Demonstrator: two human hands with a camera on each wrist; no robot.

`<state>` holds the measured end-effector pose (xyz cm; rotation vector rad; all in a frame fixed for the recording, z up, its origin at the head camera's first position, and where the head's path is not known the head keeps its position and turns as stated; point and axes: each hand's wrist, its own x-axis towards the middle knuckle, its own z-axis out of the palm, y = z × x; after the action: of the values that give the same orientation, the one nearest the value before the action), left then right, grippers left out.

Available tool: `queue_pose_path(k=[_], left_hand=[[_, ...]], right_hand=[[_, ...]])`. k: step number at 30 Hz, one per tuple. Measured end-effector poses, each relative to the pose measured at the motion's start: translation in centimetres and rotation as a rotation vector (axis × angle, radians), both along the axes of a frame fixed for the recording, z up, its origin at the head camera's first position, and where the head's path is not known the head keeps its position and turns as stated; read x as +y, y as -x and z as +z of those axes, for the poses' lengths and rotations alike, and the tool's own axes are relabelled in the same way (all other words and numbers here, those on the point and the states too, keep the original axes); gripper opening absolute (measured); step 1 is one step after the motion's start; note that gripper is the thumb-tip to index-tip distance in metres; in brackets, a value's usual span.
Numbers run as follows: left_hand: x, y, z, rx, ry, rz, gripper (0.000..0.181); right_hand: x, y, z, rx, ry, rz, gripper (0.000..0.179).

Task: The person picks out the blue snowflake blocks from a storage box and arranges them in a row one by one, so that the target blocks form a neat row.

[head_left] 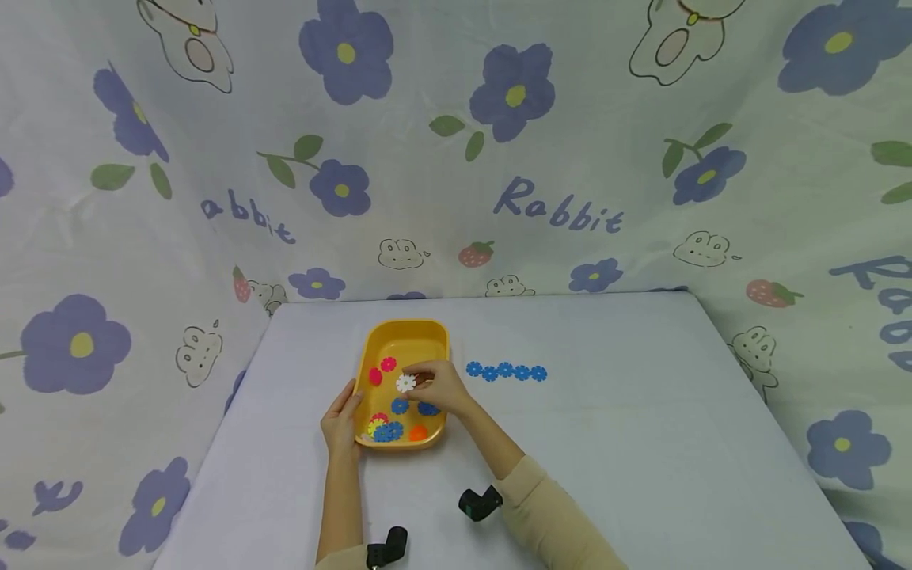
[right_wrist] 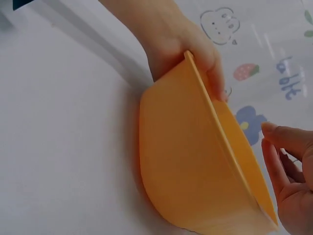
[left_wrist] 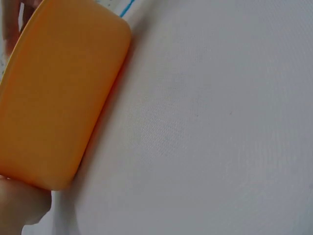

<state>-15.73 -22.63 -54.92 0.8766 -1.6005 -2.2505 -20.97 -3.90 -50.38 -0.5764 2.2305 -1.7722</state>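
A yellow plastic basin point(head_left: 406, 328) stands on the white table. My left hand point(head_left: 340, 419) grips its left wall; in the right wrist view the left hand point(right_wrist: 183, 44) wraps over the rim. Above the inside of the basin, my right hand point(head_left: 438, 385) pinches a white snowflake disc point(head_left: 406, 383) between thumb and fingers. Inside the basin lie several loose discs: a pink disc point(head_left: 388, 364), a blue disc point(head_left: 400, 405), an orange disc point(head_left: 418, 433) and a yellow disc point(head_left: 376, 427), among others. The left wrist view shows mainly the outer wall of the basin point(left_wrist: 63, 93).
Right of the basin, several blue snowflake discs form a zigzag row point(head_left: 506, 370) on the white tabletop point(head_left: 606, 443). A printed cloth point(head_left: 427, 174) with flowers and rabbits hangs behind and beside the table. Each wrist carries a black camera point(head_left: 479, 503).
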Motion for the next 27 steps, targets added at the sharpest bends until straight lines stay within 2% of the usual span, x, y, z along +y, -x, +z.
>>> queue_pose_path(k=[7,12,18,21,27], left_hand=[[-0.1,0.0,0.0,0.011,-0.015,-0.010,0.044],[-0.2,0.0,0.1,0.014,-0.007,-0.015,0.046],[-0.3,-0.2,0.2,-0.010,0.011,-0.041,0.049],[-0.3,-0.2,0.1,-0.019,0.011,-0.041,0.049],[-0.2,0.0,0.2,-0.008,0.006,-0.024,0.045]], right_hand=[[-1.0,0.1,-0.9,0.062,-0.055,-0.032,0.039],[-2.4,0.4,-0.9,0.122,-0.175,-0.094,0.037],[-4.1,1.3,-1.7,0.083,-0.272,-0.197,0.035],[-4.8,1.7,-2.3,0.091,-0.320,-0.239,0.035],[-5.4,2.1,-3.0,0.083,-0.473,-0.250,0.038]])
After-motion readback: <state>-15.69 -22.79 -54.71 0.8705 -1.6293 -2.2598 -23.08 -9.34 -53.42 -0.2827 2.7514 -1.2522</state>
